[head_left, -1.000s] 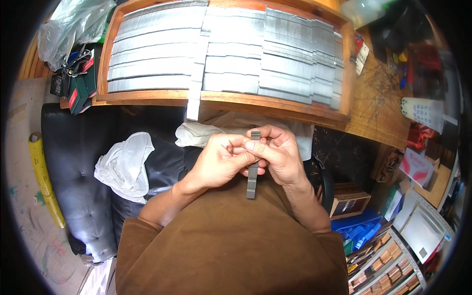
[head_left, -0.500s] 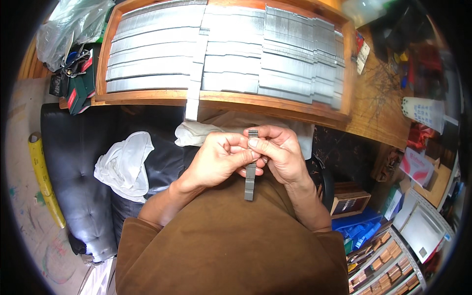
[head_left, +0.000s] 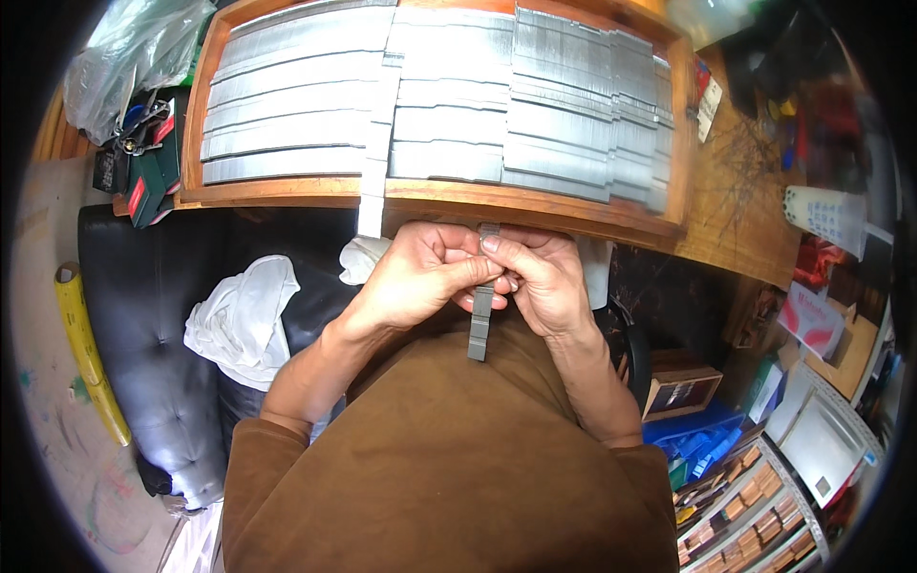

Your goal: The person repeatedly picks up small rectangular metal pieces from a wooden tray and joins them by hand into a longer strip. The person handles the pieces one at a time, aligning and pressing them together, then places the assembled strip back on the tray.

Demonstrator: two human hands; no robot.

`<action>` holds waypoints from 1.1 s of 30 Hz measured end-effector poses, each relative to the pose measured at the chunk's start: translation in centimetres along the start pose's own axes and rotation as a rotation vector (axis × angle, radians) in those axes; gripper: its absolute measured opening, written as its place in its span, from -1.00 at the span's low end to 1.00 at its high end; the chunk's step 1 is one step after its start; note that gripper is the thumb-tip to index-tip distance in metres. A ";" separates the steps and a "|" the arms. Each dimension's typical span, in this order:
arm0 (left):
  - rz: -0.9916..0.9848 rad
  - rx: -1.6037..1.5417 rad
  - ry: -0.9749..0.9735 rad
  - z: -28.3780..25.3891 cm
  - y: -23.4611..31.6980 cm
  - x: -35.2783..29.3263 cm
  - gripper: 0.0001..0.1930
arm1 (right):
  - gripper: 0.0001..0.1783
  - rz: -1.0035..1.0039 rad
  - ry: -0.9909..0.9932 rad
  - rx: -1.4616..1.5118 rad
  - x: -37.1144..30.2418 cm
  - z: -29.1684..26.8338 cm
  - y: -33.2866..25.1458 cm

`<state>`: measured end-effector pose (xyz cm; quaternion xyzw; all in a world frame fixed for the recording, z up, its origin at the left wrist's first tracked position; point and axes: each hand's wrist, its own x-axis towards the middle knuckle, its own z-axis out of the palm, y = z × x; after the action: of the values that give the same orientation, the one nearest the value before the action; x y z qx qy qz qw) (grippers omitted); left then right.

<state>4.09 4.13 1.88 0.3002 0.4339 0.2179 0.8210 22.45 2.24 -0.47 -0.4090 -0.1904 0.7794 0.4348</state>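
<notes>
A narrow grey strip [head_left: 480,325], which looks metallic and is crossed by several fine lines, runs between my two hands in front of my brown shirt. My left hand [head_left: 420,272] is closed, its thumb and fingers pinching the strip's middle from the left. From the right, my right hand [head_left: 546,277] grips its upper part, thumb laid across it. The lower end hangs free; fingers hide part of the middle. Just beyond my hands stands a wooden tray [head_left: 439,194] filled with rows of silvery flat pieces [head_left: 449,100]. One long pale strip [head_left: 374,172] lies across its near edge.
White cloths [head_left: 250,310] lie on the black padded seat [head_left: 143,353] to the left. Small boxes [head_left: 148,186] and a clear plastic bag [head_left: 134,67] are left of the tray. On the right are a cup [head_left: 821,212] and a rack of wooden blocks [head_left: 755,501].
Both hands have moved away from my body toward the tray's near edge, carrying the grey strip along. My grip looks the same.
</notes>
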 end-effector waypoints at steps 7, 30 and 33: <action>-0.018 0.016 -0.029 -0.5 0.1 0.0 -0.76 | -0.89 -0.011 -0.008 0.015 -0.3 0.3 -0.1; -0.018 -0.042 0.018 1.4 0.2 -2.0 -0.86 | -0.90 0.046 -0.007 -0.056 -1.6 0.2 -0.1; -0.030 -0.051 0.018 1.4 0.4 -2.0 -0.86 | -0.90 0.055 -0.008 -0.049 -1.6 0.2 -0.2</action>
<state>4.15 2.72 3.91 0.2708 0.4400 0.2195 0.8276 22.89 1.02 0.58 -0.4215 -0.2000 0.7877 0.4024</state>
